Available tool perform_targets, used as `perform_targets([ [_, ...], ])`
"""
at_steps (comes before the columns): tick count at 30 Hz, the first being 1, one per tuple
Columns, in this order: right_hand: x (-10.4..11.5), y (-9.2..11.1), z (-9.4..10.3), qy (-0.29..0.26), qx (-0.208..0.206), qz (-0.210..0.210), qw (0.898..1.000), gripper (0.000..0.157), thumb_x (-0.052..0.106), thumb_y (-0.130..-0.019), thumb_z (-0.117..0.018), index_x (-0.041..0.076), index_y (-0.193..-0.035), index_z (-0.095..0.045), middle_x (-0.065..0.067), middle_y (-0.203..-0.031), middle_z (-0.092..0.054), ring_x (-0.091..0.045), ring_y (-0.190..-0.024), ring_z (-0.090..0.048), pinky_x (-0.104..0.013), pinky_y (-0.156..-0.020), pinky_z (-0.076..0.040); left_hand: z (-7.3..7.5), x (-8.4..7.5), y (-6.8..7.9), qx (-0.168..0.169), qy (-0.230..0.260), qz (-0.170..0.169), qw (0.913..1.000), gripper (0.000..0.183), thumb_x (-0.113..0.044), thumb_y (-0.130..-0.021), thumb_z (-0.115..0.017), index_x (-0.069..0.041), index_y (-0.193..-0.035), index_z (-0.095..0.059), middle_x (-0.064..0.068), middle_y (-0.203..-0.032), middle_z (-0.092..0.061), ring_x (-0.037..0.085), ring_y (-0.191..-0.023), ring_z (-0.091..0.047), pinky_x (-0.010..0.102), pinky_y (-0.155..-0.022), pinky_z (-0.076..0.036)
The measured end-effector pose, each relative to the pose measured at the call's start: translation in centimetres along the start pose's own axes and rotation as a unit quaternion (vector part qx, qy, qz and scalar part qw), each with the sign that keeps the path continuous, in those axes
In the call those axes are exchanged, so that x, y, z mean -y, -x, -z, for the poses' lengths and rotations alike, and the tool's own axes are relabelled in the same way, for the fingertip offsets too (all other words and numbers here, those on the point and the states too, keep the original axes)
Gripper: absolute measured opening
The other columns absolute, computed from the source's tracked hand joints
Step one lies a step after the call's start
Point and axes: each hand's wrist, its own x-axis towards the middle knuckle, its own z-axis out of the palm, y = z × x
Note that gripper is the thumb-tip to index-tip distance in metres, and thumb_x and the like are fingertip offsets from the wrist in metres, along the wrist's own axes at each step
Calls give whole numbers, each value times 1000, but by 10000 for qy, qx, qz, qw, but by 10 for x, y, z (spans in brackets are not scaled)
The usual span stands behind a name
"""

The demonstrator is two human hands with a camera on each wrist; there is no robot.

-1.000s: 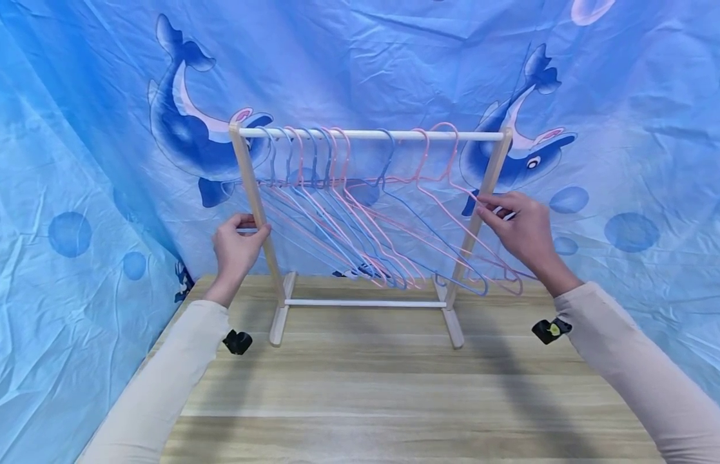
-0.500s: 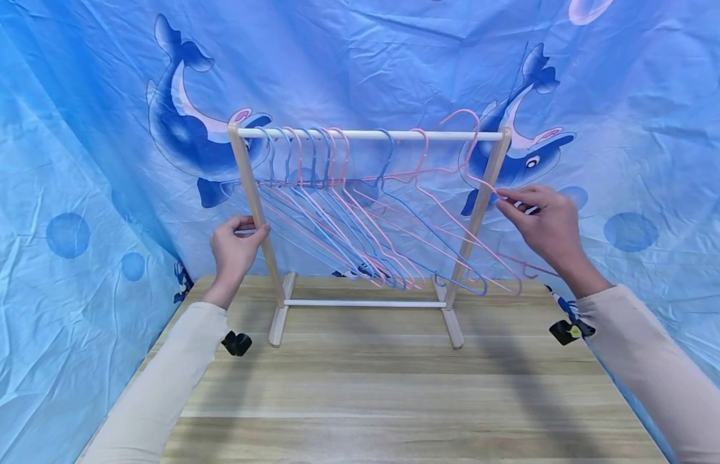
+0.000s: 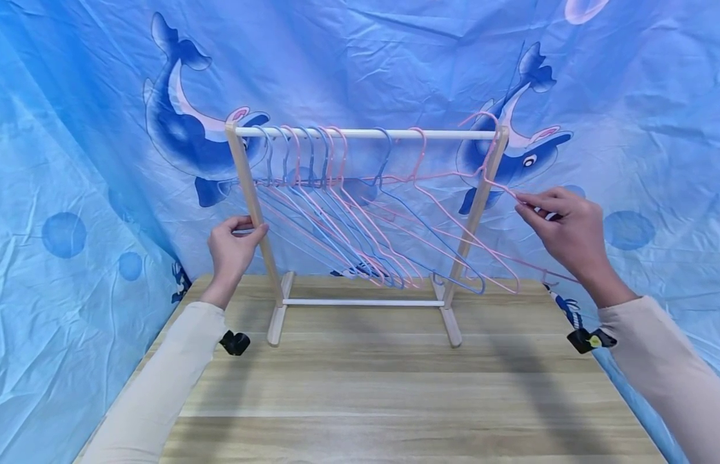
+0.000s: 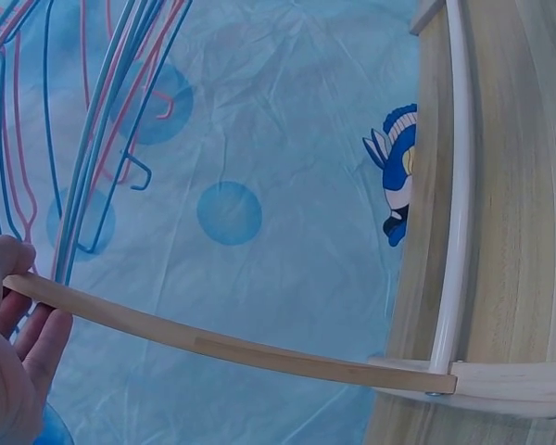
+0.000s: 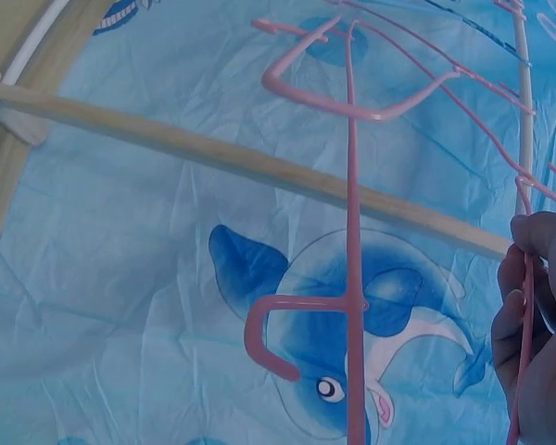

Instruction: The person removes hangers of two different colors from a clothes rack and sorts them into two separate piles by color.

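Observation:
A small clothes rack has a white top rod (image 3: 362,134) between two wooden posts. My left hand (image 3: 234,248) grips the left post (image 3: 244,169) at mid-height, fingers behind it and thumb in front. With thumb and fingertips, my right hand (image 3: 571,229) pinches one shoulder of a pink clothes hanger (image 3: 501,186) just outside the right post (image 3: 481,193). The hook of this hanger rises above the rod's right end, its tip pointing left. In the right wrist view its lower bar (image 5: 354,232) and a small inner hook show up close. A pink hanger and a blue hanger (image 3: 432,231) hang right of the rod's middle.
Several blue and pink hangers (image 3: 313,161) crowd the rod's left part, their lower ends overlapping. A white lower bar (image 3: 362,302) joins the rack's feet on the wooden table (image 3: 360,386). A blue dolphin-printed cloth (image 3: 360,71) hangs close behind.
My right hand has carried the pink hanger rightward along the rod and past the right post, its hook lifting above the rod. My left hand has kept its grip on the left post.

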Motion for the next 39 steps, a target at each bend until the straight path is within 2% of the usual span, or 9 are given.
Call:
perform_targets([
  [12,-24,14,18,131,-131,395,9990,25,-4,-82,-82,3,-106,-80,-12,-82,-70,13,-67,-40,-4,-57,-30,0,1,0,14,31,-18,10000,30,-24,-92,-79,-4,-113,-76,17,-105,-74,-9,-71,-61,11,-63,-51],
  [20,-34,28,32,279,101,407,9987,28,-6,-81,-82,2,-107,-80,-7,-78,-65,6,-63,-35,-13,-54,-27,2,0,0,33,49,-16,10000,31,-26,-92,-79,-4,-114,-76,16,-106,-74,-9,-71,-62,11,-64,-51],
  [26,-45,39,37,268,196,498,9982,27,-7,-78,-83,1,-103,-81,-8,-76,-66,7,-63,-36,-12,-54,-28,1,1,0,24,73,-24,10000,34,-28,-91,-79,-3,-114,-75,18,-106,-74,-10,-71,-61,11,-63,-52],
  [39,-67,71,45,357,444,344,9978,20,-5,-79,-82,1,-98,-81,-1,-73,-61,7,-58,-32,-17,-48,-27,0,0,-1,55,15,21,10000,34,-28,-92,-79,-3,-114,-75,18,-107,-74,-9,-72,-61,11,-63,-52],
])
